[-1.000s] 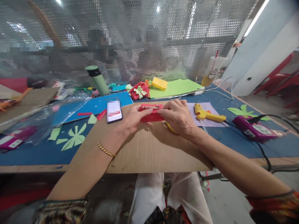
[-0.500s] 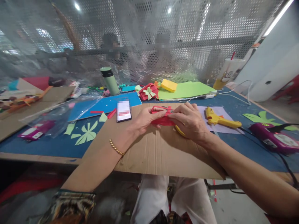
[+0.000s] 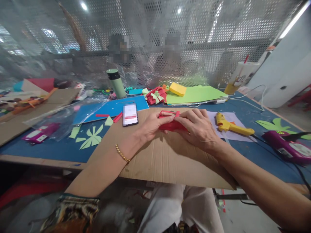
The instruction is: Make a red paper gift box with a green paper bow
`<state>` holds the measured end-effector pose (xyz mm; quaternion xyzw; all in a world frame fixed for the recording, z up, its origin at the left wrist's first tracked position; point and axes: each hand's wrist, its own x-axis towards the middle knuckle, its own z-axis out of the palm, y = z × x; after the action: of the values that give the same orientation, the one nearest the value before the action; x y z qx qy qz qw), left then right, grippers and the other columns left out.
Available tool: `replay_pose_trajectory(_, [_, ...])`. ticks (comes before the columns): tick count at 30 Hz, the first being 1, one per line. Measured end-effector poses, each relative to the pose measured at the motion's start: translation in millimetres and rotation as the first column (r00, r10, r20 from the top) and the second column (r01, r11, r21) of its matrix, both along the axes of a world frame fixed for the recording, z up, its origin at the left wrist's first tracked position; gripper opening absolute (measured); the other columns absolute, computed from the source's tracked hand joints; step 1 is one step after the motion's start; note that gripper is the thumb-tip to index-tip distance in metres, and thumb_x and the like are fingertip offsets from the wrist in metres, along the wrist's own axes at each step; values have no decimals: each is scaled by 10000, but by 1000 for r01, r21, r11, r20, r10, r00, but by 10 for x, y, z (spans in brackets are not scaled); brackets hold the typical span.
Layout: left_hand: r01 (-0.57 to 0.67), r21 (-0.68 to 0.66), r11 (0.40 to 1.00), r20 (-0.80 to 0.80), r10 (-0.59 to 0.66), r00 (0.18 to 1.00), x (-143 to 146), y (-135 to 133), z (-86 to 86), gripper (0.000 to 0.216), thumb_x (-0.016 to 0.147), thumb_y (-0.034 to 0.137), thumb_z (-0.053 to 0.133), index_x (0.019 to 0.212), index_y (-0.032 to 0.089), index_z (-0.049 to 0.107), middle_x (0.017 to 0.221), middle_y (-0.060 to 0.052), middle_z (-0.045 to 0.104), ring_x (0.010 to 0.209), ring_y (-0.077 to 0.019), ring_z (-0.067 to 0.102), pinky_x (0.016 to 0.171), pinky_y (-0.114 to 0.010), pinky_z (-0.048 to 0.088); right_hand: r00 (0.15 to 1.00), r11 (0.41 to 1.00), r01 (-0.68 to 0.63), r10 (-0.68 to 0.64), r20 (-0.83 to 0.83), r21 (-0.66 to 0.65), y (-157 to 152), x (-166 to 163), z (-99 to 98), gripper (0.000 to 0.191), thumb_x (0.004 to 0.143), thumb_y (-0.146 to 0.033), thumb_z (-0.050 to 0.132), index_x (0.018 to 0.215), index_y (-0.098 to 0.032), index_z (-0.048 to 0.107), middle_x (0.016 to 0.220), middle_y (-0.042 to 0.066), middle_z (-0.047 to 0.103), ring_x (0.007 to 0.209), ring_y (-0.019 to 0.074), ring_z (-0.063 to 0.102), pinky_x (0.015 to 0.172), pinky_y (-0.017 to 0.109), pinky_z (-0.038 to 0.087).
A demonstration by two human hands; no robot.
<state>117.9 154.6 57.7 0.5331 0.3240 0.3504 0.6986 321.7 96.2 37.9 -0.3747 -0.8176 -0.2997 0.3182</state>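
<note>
A folded red paper piece [image 3: 170, 120] lies on the brown cardboard sheet [image 3: 160, 158] in the middle of the table. My left hand [image 3: 152, 126] pinches its left side, thumb and fingers closed on it. From the right, my right hand [image 3: 198, 127] covers the other end with fingers curled over the paper. A gold bracelet [image 3: 121, 153] sits on my left wrist. Most of the red piece is hidden under the fingers.
A phone [image 3: 130, 114] lies at the cardboard's far left corner. To the right are a yellow glue gun [image 3: 230, 124] and a purple glue gun [image 3: 286, 147] with a cable. Green paper cut-outs [image 3: 91, 137], a green flask [image 3: 116, 83], a red paper gift box [image 3: 155, 95] and green sheets [image 3: 194, 94] lie further back.
The view has shifted a little, so the table appears lower and to the right. Both hands stay on the red paper, and the right hand has slid further over it.
</note>
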Motion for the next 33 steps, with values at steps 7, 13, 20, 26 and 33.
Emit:
replay_pose_trajectory(7, [19, -57, 998, 52, -16, 999, 1, -21, 7, 50, 901, 148, 796, 866, 132, 765, 876, -52, 736, 774, -143, 714, 598, -217, 557, 996, 995, 29, -37, 82, 97, -20, -4, 14, 225, 1111, -253, 539, 1141, -205, 757, 968, 78, 726, 884, 226, 540, 797, 395, 338])
replay_pose_trajectory(13, [43, -32, 999, 30, -42, 999, -6, -3, 20, 90, 921, 168, 771, 1003, 137, 792, 910, -52, 750, 720, -141, 707, 540, -223, 530, 994, 994, 62, -70, 79, 94, -27, -16, 3, 186, 1098, -257, 574, 1066, -216, 753, 925, 66, 724, 857, 228, 521, 795, 387, 333])
replay_pose_trajectory(20, [107, -2, 994, 83, -107, 991, -27, 31, -12, 187, 881, 297, 865, 954, 147, 778, 970, -75, 762, 853, -172, 720, 685, -267, 600, 996, 989, 49, -60, 70, 141, -42, -2, 19, 162, 1057, -168, 592, 1097, -216, 743, 938, 63, 717, 867, 220, 537, 787, 391, 327])
replay_pose_trajectory(26, [152, 104, 983, 104, -163, 981, -35, -1, 65, 523, 758, 562, 963, 1044, 153, 803, 1095, -122, 791, 1003, -241, 735, 742, -320, 625, 993, 990, 106, -111, 47, 95, -66, 69, 54, 157, 1070, -239, 598, 1125, -242, 745, 991, 74, 712, 904, 234, 531, 796, 397, 316])
replay_pose_trajectory(33, [68, 102, 992, 57, -74, 996, -22, -30, 64, 506, 712, 558, 984, 932, 148, 785, 1017, -108, 791, 930, -217, 717, 705, -293, 589, 989, 993, 115, -118, 86, 32, -112, 40, 82, 243, 1059, -153, 569, 1189, -239, 755, 1019, 86, 720, 968, 249, 545, 821, 412, 333])
